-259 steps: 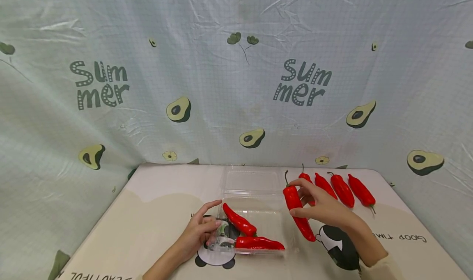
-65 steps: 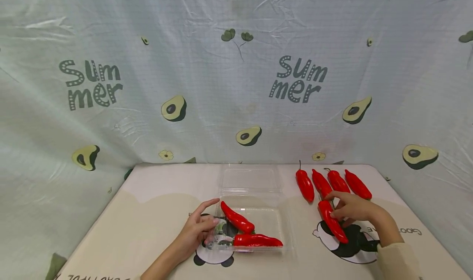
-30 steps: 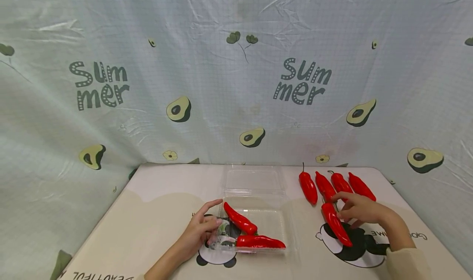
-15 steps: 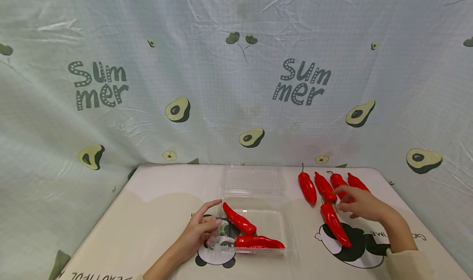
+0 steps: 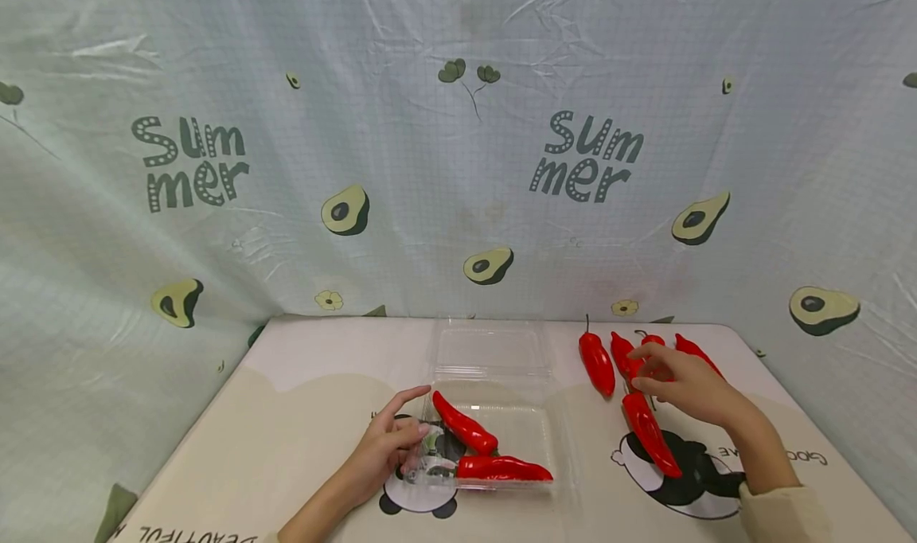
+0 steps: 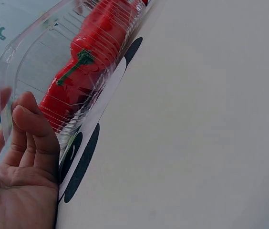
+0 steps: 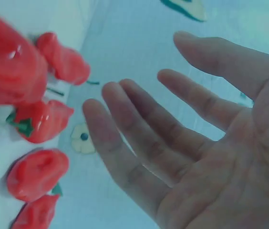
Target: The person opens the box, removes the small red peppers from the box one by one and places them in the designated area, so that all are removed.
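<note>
A clear plastic hinged container (image 5: 516,404) stands with its lid back and two red chili peppers (image 5: 466,427) inside. My left hand (image 5: 383,451) rests at its left wall; index finger and thumb touch the rim, the other fingers bend loosely beside it in the left wrist view. My right hand (image 5: 688,384) hovers above the row of peppers, partly covering the second pepper (image 5: 620,349) and the third pepper (image 5: 653,339). The right wrist view finds nothing between its spread fingers (image 7: 139,109). One loose pepper (image 5: 650,435) lies just in front of that row.
A leftmost pepper (image 5: 596,365) and a rightmost pepper (image 5: 696,352) flank the covered ones. The container's flat lid (image 5: 492,350) extends toward the back edge. Behind the printed table (image 5: 308,431) hangs a patterned curtain (image 5: 430,145).
The pepper my right hand gripped beside the container now lies before the row. My right hand has let go of it and shifted back, then left, over the row. My left hand stays put.
</note>
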Demonstrator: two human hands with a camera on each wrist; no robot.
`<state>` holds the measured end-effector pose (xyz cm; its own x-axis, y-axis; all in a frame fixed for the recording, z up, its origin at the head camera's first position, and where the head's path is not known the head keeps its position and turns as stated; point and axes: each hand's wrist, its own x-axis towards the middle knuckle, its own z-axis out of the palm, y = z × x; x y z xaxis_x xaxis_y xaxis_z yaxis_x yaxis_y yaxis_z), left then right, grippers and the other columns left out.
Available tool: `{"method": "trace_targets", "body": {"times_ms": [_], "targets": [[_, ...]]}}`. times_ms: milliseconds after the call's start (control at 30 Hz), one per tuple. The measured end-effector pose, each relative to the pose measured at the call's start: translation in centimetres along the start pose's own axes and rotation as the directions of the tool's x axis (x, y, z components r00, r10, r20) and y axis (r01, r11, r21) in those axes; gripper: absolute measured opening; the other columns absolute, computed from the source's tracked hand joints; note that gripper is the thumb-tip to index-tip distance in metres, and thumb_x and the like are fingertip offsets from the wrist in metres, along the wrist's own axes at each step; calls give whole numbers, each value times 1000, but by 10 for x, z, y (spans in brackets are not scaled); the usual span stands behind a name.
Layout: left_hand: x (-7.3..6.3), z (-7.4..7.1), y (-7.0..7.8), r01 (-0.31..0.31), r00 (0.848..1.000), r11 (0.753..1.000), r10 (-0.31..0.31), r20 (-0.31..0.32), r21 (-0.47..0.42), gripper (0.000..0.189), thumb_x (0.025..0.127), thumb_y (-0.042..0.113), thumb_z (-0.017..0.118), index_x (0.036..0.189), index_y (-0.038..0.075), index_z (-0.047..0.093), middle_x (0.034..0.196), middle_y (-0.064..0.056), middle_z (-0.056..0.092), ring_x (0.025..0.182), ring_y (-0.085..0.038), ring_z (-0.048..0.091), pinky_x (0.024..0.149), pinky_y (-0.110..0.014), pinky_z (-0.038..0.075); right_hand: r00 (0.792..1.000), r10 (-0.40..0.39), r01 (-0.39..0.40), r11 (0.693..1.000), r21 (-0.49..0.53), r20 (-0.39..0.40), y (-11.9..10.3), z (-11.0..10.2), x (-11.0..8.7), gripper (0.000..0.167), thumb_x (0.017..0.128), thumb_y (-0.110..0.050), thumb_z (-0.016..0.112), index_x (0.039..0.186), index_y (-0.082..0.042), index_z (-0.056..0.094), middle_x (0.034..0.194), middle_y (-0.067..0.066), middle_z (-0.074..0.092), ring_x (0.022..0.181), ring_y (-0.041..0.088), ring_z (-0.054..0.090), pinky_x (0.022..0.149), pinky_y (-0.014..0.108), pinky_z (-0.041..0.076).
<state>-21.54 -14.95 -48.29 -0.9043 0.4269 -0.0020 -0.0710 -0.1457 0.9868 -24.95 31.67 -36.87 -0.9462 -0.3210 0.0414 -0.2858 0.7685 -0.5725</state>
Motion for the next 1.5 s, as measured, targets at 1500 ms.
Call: {"method": "trace_targets", "body": {"times_ms": [1500], "targets": [[-1, 1, 1, -40, 999, 999, 40, 14, 1, 70, 102, 13, 58, 161, 6, 21, 68, 10, 53, 55, -5, 50, 54, -19, 44, 945, -294, 289, 956, 53, 145, -102, 52, 35, 38, 96, -29, 73, 131, -16, 63, 113, 1, 72, 103, 17, 69, 82, 29, 60]]}}
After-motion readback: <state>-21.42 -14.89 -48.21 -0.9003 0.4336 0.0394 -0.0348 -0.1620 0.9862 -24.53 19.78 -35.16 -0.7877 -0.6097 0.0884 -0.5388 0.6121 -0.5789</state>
